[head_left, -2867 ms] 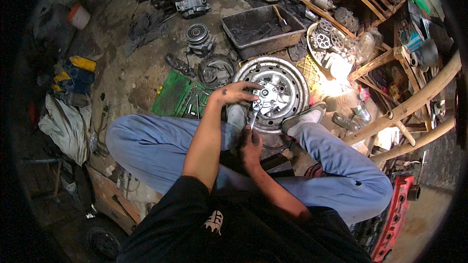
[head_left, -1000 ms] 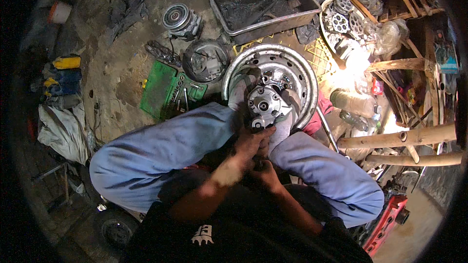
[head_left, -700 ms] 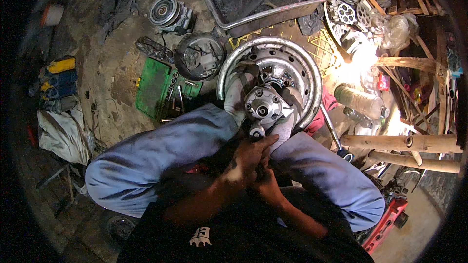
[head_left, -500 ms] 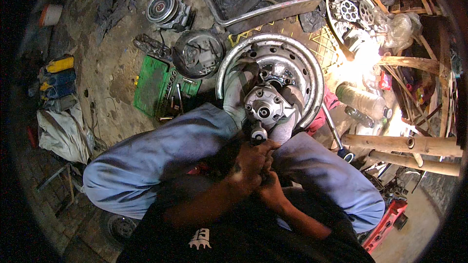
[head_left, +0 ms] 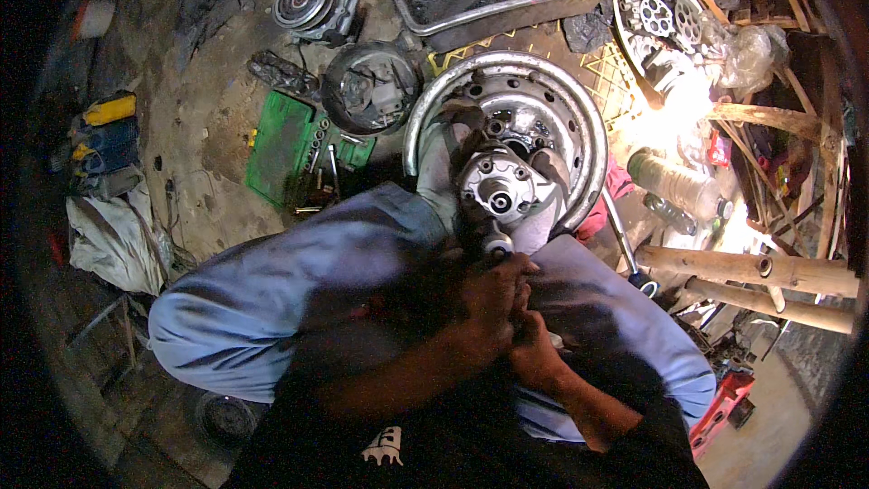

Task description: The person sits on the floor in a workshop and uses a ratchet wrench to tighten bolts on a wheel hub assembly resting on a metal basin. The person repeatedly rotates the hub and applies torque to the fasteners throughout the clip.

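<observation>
My left hand (head_left: pixel 491 299) is closed round the handle of a ratchet wrench, whose round metal head (head_left: pixel 497 244) shows just past my fingers. My right hand (head_left: pixel 538 349) is closed against it, lower down on what looks like the same handle, most of which is hidden. Beyond the ratchet head is a round silver compressor (head_left: pixel 502 183) with a central shaft and bolt holes round its face. My feet clamp it from both sides inside a steel wheel rim (head_left: pixel 593 140). Whether the ratchet touches the compressor is hard to see.
A green socket case (head_left: pixel 273 149) lies open at the left beside a round pan of parts (head_left: pixel 369 91). Another compressor with a pulley (head_left: pixel 312 4) stands behind. A black tray (head_left: pixel 520 14) sits at the back. Bottles (head_left: pixel 672 183) and bamboo poles (head_left: pixel 751 270) are at the right.
Both hands and the ratchet have shifted slightly right and nearer to me in the picture. The compressor now sits a little farther right and tilted differently. Both hands keep their grip.
</observation>
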Demonstrator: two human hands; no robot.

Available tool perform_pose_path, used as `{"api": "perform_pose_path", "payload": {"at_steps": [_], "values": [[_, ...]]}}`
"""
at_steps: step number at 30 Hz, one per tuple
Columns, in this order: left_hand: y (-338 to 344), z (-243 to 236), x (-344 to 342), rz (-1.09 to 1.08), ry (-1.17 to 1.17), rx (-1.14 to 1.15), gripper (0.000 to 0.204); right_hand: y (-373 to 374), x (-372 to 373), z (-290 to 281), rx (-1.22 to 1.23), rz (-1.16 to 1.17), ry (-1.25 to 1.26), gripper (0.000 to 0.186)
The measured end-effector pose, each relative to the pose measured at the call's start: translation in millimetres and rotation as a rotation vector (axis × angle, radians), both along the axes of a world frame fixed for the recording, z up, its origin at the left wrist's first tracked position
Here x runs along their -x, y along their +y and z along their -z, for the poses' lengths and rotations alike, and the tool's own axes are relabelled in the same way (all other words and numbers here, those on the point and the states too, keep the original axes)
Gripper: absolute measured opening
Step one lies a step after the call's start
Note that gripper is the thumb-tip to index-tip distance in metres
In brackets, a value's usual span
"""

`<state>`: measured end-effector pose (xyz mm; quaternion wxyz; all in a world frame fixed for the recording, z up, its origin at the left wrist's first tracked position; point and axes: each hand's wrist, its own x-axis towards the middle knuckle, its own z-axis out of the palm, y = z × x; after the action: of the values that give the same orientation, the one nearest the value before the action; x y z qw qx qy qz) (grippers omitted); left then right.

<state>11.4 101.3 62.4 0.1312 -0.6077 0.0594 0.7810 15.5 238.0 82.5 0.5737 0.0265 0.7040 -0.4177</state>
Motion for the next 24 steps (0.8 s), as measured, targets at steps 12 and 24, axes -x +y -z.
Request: {"api": "perform_pose_path", "payload": {"at_steps": [12,24], "values": [[-5,-12,-11,0.003,0.492,0.316,0.009,-18,34,-19,-0.169,-0.285,-0.065,0.03],[8,-6,-24,0.426,0.778,1.173,0.073,-16,50,-23,0.074,-0.232,-0.029,0.024]]}}
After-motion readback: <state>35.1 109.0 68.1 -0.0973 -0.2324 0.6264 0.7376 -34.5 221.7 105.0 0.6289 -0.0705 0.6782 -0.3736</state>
